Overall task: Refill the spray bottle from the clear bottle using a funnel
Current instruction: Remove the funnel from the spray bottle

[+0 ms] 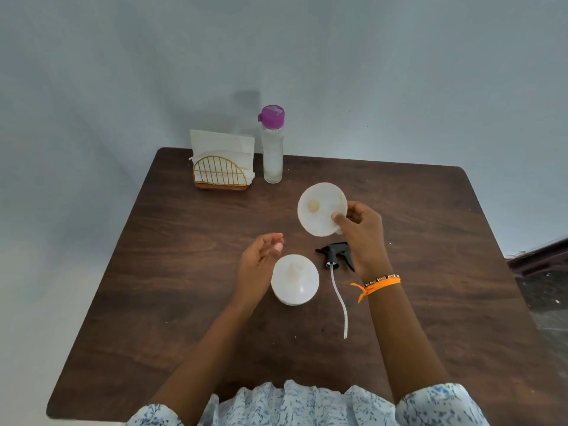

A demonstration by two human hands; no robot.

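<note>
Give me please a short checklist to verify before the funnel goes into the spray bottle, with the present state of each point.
1. Spray head is off the bottle: ok, it lies on the table with its tube.
2. Funnel is in hand: ok, the right hand pinches its rim.
3. Spray bottle stands upright with its neck free: ok.
4. Left hand steadies the spray bottle: not ok, it hovers beside it, holding nothing.
5. Clear bottle is opened: not ok, the purple cap is on.
6. Funnel spout fits the neck: cannot tell.
</note>
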